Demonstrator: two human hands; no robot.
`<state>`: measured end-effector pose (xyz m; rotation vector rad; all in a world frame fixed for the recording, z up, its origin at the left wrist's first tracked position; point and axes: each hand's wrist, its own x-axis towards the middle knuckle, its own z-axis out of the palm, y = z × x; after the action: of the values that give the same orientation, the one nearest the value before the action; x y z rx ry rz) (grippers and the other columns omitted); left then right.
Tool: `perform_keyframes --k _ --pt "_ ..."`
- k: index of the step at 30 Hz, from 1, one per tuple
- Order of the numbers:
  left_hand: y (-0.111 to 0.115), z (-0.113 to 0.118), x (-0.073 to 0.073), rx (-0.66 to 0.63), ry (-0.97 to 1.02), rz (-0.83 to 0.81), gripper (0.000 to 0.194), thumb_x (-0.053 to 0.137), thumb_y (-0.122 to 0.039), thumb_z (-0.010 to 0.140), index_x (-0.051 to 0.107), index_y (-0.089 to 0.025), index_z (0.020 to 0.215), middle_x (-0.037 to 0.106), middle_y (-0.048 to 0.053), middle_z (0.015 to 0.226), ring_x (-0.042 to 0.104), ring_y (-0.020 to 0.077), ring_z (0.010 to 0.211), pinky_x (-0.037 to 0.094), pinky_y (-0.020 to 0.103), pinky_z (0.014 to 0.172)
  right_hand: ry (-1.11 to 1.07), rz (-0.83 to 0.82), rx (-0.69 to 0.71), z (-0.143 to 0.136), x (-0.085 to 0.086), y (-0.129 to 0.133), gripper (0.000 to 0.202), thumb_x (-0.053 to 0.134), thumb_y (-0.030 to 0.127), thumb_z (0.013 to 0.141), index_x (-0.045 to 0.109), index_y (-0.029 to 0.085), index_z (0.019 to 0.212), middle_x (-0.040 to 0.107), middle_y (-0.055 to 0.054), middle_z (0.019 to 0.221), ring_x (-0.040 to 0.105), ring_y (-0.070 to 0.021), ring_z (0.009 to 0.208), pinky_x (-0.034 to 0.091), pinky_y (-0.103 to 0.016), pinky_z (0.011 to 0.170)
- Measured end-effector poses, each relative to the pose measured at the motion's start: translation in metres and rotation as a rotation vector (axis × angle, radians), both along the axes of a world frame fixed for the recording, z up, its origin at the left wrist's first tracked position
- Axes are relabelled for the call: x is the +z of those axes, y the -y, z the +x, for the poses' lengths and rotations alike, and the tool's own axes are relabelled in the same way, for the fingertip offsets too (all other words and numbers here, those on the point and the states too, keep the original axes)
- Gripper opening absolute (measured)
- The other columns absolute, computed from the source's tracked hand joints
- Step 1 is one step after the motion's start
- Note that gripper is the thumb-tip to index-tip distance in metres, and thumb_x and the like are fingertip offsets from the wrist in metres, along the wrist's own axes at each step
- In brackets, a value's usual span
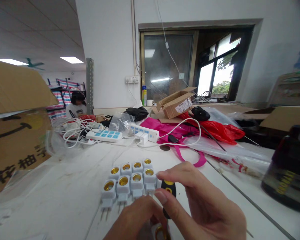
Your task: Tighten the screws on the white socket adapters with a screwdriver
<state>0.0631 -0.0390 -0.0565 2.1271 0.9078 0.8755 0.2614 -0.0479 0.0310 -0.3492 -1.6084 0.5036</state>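
Observation:
My right hand [202, 203] is closed round the black-and-yellow handle of a screwdriver [169, 190], gripped between thumb and fingers, with its shaft pointing down. Just left of it, my left hand [137, 218] curls round a white plug-in lamp socket [160, 232] with a brass-coloured thread inside, partly cut off by the lower frame edge. The screwdriver's tip is by that socket; whether it touches a screw I cannot tell. Beyond my hands, several similar white lamp sockets [123, 182] stand in rows on the white table [65, 190], their plug pins towards me.
Two power strips [105, 135] with tangled white cables lie further back. Behind are a pink bag [155, 125], red plastic [222, 131] and an open carton [176, 103]. A large cardboard box [20, 146] stands left, a dark jug [287, 173] right. A person [76, 106] sits far left.

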Motion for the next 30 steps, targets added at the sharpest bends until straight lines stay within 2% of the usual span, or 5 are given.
perform_keyframes --k 6,11,19,24,30 --pt "0.002 0.004 0.003 0.002 0.013 0.01 0.022 0.068 -0.044 0.104 0.074 -0.026 0.116 0.08 0.006 0.113 0.078 0.0256 0.103 0.062 0.034 0.092 -0.001 -0.183 -0.005 -0.003 -0.002 0.01 0.025 0.079 0.025 0.105 0.085 0.041 0.124 0.088 -0.001 0.113 0.083 -0.0223 0.106 0.066 -0.03 0.095" --pt "0.0 0.006 0.006 -0.059 0.065 0.028 0.039 0.071 -0.064 0.1 0.076 -0.028 0.113 0.081 0.005 0.117 0.078 0.0281 0.112 0.06 0.037 0.103 0.033 -0.232 0.031 0.0 0.003 0.009 0.019 0.068 0.036 0.113 0.082 0.046 0.122 0.087 0.005 0.112 0.083 -0.0142 0.102 0.063 -0.019 0.094" --pt "0.004 0.009 0.01 -0.084 0.124 -0.017 0.043 0.077 -0.065 0.097 0.078 -0.023 0.108 0.082 0.006 0.115 0.079 0.027 0.108 0.06 0.035 0.1 0.022 0.068 -0.066 0.006 -0.01 -0.002 0.033 0.088 0.013 0.096 0.075 0.029 0.122 0.072 -0.002 0.106 0.07 -0.0196 0.102 0.062 -0.03 0.089" --pt "0.006 0.008 0.011 -0.109 0.133 -0.061 0.05 0.079 -0.067 0.095 0.081 -0.024 0.119 0.084 0.008 0.12 0.081 0.0274 0.106 0.061 0.033 0.095 0.001 0.041 -0.14 0.004 -0.007 -0.002 0.028 0.076 0.007 0.102 0.078 0.028 0.12 0.068 0.0 0.091 0.065 -0.0157 0.081 0.059 -0.027 0.071" --pt "0.0 0.005 0.002 -0.123 0.196 -0.026 0.048 0.088 -0.061 0.089 0.084 -0.026 0.121 0.087 0.006 0.115 0.083 0.0271 0.105 0.062 0.031 0.097 -0.036 -0.062 -0.169 0.008 -0.005 0.001 0.023 0.077 0.015 0.104 0.083 0.032 0.118 0.083 -0.003 0.101 0.081 -0.02 0.089 0.066 -0.025 0.073"
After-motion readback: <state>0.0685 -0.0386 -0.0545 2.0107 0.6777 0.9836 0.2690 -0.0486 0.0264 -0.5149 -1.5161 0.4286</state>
